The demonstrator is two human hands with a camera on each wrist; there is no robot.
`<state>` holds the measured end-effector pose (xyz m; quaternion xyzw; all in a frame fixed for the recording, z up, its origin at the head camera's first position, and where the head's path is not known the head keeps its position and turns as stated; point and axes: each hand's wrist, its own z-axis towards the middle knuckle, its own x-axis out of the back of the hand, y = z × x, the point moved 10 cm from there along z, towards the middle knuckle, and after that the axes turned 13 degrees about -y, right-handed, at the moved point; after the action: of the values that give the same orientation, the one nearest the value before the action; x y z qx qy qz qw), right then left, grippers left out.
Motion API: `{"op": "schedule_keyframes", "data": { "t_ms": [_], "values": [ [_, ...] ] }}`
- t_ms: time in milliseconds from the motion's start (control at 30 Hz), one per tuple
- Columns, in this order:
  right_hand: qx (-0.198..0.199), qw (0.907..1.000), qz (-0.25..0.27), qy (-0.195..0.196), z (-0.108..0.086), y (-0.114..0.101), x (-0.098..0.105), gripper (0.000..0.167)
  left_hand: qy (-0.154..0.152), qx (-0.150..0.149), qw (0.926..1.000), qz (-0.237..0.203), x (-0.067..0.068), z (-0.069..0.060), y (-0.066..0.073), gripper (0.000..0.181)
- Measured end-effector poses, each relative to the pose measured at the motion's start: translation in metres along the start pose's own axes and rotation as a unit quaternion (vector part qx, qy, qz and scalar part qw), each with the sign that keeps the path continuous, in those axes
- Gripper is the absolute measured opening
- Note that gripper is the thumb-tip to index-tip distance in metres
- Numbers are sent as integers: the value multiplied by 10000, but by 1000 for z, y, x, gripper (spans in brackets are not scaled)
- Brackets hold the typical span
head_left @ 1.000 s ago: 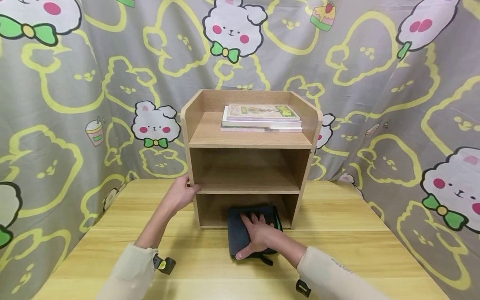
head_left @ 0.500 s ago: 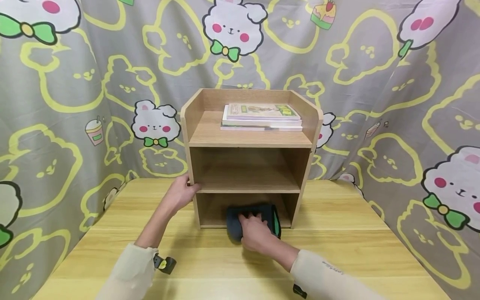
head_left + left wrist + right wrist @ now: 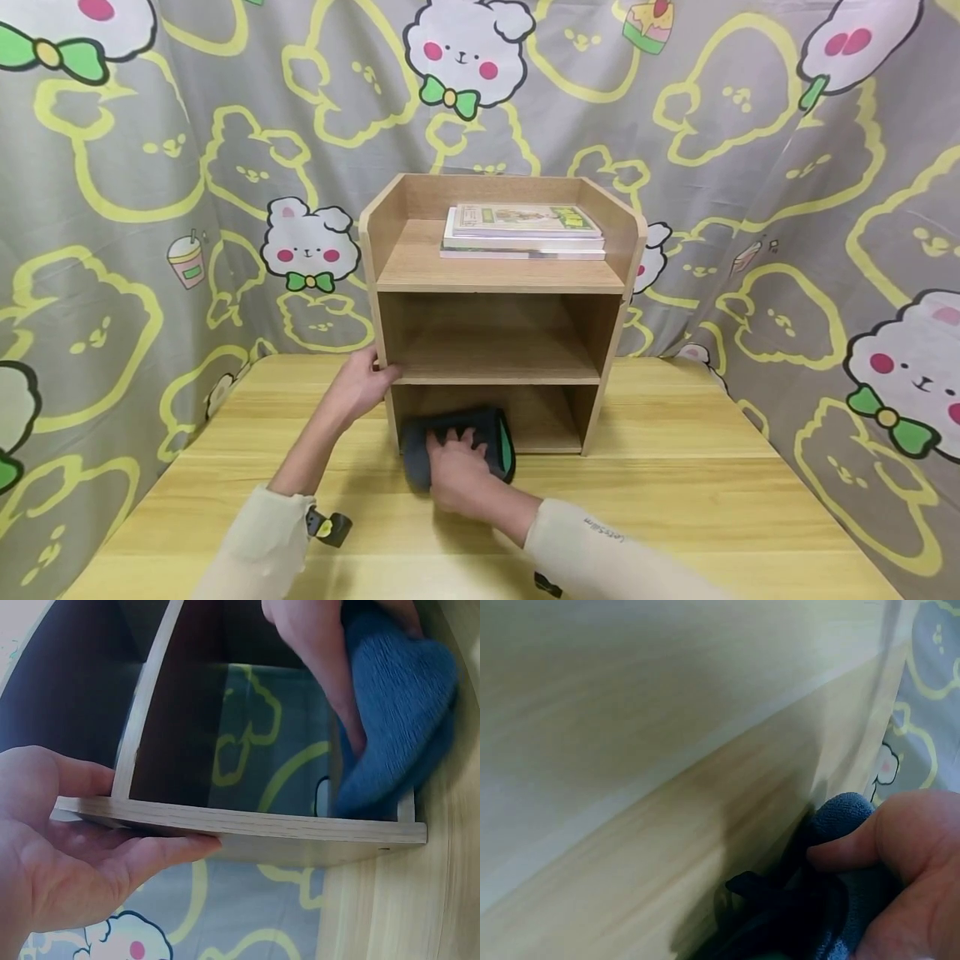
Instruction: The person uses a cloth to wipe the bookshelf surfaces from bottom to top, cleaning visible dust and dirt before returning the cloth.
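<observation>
A small wooden shelf with three levels stands on the table. Its left side panel is gripped by my left hand, thumb on one face and fingers on the other. My right hand holds a dark blue, soft-looking folded fabric item with black edging and a green inner side. That item lies at the left of the bottom compartment, its near end sticking out past the front edge. In the right wrist view the thumb presses on the fabric item, and a black strap hangs off it.
A stack of several books lies on the shelf's top level. The middle compartment shows bare wood. Around the shelf is a wooden table, and a patterned curtain hangs behind and at both sides.
My right hand has moved the blue fabric item forward, then left along the bottom compartment to the left side. My left hand has stayed on the side panel.
</observation>
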<state>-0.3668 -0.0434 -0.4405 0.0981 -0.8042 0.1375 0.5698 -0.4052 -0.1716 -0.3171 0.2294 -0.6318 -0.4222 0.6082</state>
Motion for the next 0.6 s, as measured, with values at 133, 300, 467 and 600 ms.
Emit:
{"op": "schedule_keyframes", "data": {
  "t_ms": [133,300,467,600],
  "values": [
    [-150,9995,-159,-220,4,-13,-3,80,50,-33,10000,62,1,0,0,47],
    [-242,9990,-142,-357,5,-17,-6,82,74,-58,9999,59,2,-1,1,47],
    [-119,9992,40,-377,2,-24,-7,79,54,-38,9999,141,2,-1,1,49],
    [-67,9991,165,-388,1,-30,-7,77,26,-12,9998,194,1,0,0,52]
  ]
}}
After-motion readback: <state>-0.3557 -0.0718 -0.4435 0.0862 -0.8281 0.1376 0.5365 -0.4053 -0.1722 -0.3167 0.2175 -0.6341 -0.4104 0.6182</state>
